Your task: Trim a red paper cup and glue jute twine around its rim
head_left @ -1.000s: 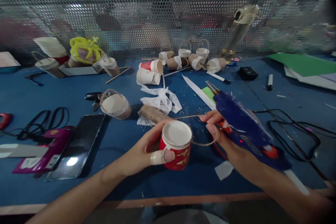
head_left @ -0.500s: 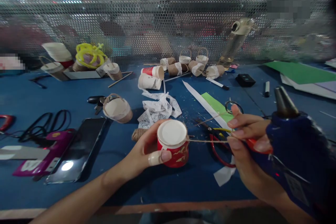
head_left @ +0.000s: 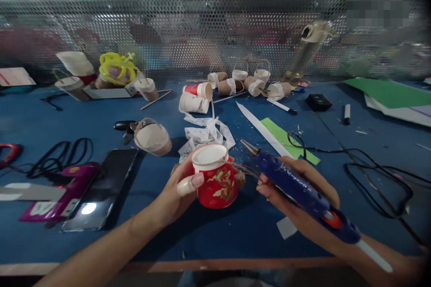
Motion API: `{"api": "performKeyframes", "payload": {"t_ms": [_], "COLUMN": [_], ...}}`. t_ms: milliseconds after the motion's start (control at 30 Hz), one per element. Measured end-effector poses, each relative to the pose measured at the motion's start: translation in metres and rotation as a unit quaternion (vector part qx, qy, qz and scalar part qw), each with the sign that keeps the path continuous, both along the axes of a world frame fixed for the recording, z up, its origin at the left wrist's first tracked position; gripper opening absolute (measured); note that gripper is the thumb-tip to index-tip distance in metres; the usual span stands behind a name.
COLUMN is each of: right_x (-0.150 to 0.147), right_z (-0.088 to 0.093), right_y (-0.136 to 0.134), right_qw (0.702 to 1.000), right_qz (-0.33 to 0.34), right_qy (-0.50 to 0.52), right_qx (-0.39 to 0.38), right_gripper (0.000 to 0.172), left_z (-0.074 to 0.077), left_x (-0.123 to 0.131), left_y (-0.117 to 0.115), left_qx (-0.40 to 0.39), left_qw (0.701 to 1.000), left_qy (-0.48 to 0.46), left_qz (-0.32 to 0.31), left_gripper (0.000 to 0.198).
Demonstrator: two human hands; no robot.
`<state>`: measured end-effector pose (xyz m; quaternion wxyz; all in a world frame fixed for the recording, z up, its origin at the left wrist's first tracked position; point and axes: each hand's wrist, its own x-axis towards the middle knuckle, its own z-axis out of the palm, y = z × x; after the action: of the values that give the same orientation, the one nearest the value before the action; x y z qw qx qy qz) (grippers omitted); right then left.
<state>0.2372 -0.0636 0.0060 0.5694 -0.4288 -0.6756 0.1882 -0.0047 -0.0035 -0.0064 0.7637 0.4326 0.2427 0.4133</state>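
My left hand [head_left: 183, 195] is closed around the side of a red paper cup [head_left: 218, 188] with a gold dragon print and a white rim. A bandage-like strip wraps its thumb. In my right hand [head_left: 289, 215] lies a blue hot glue gun [head_left: 296, 184], its metal nozzle pointing up and left, close to the cup's right side. A strand of twine [head_left: 248, 169] runs from the cup towards my right fingertips, which seem to pinch it. Behind the cup, partly hidden, is a ball of twine [head_left: 240, 179]. White lace ribbon [head_left: 205, 134] lies crumpled beyond the cup.
Left are a twine-handled cup [head_left: 153, 139], a phone [head_left: 101, 193] and a purple glue gun [head_left: 63, 193]. Several decorated cups [head_left: 254, 85] and a bottle [head_left: 305, 54] stand at the back. A black cable [head_left: 370, 166] loops on the right beside green paper [head_left: 387, 92].
The glue gun has swung from pointing upward at the right to pointing left near the cup. The cup has tilted and turned, showing its dragon side. The scissors are now hidden.
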Motion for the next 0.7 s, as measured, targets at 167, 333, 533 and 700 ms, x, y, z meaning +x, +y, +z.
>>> {"api": "performKeyframes", "payload": {"t_ms": [167,333,533,700], "right_x": [-0.001,-0.007,-0.013,-0.013], "right_z": [0.002,0.001,-0.003,-0.001], "right_y": [0.003,0.006,0.002,0.000], "right_qw": [1.000,0.999,0.996,0.990], "right_qz": [-0.015,0.022,0.037,0.055], "right_qy": [-0.005,0.030,0.064,0.100], "right_qx": [0.000,0.013,-0.045,-0.079], "right_gripper": [0.028,0.035,0.037,0.037], "left_z": [-0.007,-0.002,0.006,0.004], "left_x": [-0.004,-0.002,0.000,-0.001], "left_y": [0.001,-0.002,-0.006,-0.006], "left_qx": [0.030,0.092,0.145,0.195], "left_qw": [0.999,0.991,0.978,0.960], "left_qy": [0.041,0.093,0.143,0.200], "left_qz": [-0.005,-0.027,-0.045,-0.024], "left_gripper": [0.060,0.050,0.050,0.051]}}
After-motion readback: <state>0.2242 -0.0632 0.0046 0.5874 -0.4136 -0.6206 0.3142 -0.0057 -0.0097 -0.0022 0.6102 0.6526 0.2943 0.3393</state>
